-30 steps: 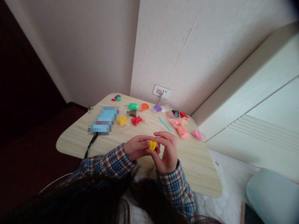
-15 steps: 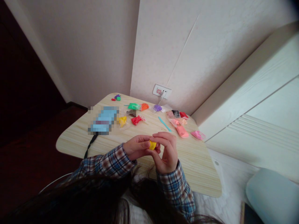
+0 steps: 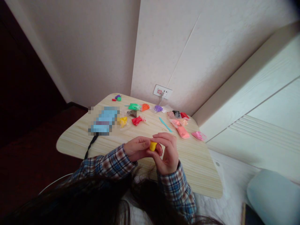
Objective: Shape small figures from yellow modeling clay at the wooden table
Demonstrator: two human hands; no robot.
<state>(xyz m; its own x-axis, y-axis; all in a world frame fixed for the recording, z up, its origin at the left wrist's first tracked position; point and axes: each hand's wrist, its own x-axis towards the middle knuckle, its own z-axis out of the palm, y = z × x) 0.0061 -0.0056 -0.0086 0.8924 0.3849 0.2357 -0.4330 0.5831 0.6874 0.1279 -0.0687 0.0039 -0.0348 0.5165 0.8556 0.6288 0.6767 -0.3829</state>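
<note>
A small lump of yellow modelling clay [image 3: 153, 146] is pinched between my two hands above the near part of the wooden table [image 3: 194, 168]. My left hand [image 3: 138, 147] presses it from the left with thumb and fingers. From the right, my right hand [image 3: 167, 153] curls its thumb and index finger around it. Parts of the clay are covered by my fingers. Beyond my hands lie an open bag of yellow clay [image 3: 123, 122], a red clay packet [image 3: 137, 120] and a light-blue modelling tool [image 3: 165, 124].
Green [image 3: 134, 107], orange [image 3: 145, 107] and purple [image 3: 158, 108] clay packets lie along the back. Pink and coral packets [image 3: 182, 132] are at right. A pixelated blue object [image 3: 105, 120] with a black strap sits left. Small shaped clay pieces [image 3: 118, 98] rest in the far corner.
The yellow clay has turned slightly between my fingers and looks more rounded at its lower end. My fingers shifted a little; the things on the table stayed put.
</note>
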